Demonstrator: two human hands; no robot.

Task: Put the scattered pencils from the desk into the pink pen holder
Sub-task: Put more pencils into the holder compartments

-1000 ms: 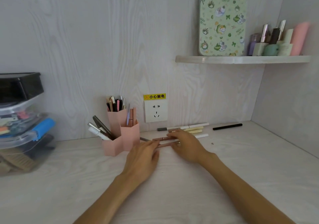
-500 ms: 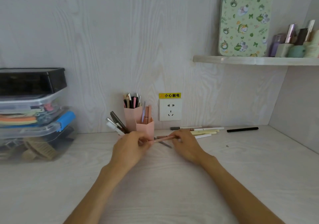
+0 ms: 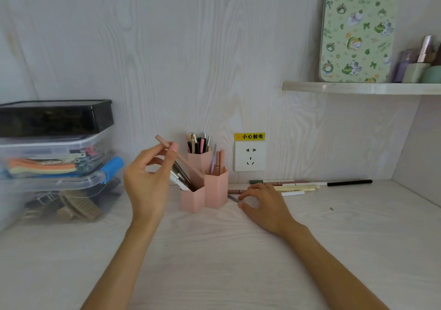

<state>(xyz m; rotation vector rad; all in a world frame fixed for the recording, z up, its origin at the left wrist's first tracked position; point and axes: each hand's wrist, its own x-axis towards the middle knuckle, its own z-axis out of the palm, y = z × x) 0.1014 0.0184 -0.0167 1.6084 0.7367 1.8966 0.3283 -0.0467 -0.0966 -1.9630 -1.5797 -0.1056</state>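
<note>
The left hand [image 3: 148, 180] pinches a pink pencil [image 3: 179, 158], tilted tip-down toward the pink pen holder [image 3: 205, 192] just right, while the right hand [image 3: 262, 202] rests loosely curled on tabletop pencils [image 3: 296, 186].

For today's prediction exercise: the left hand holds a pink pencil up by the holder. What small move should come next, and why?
Probably lower the slim pink pencil, tip first, into the pink hexagonal plastic pen holder. The left hand pinches it tilted, lower end near the cups' rims. The right hand already rests on the next pencils on the pale wooden desk.
</note>
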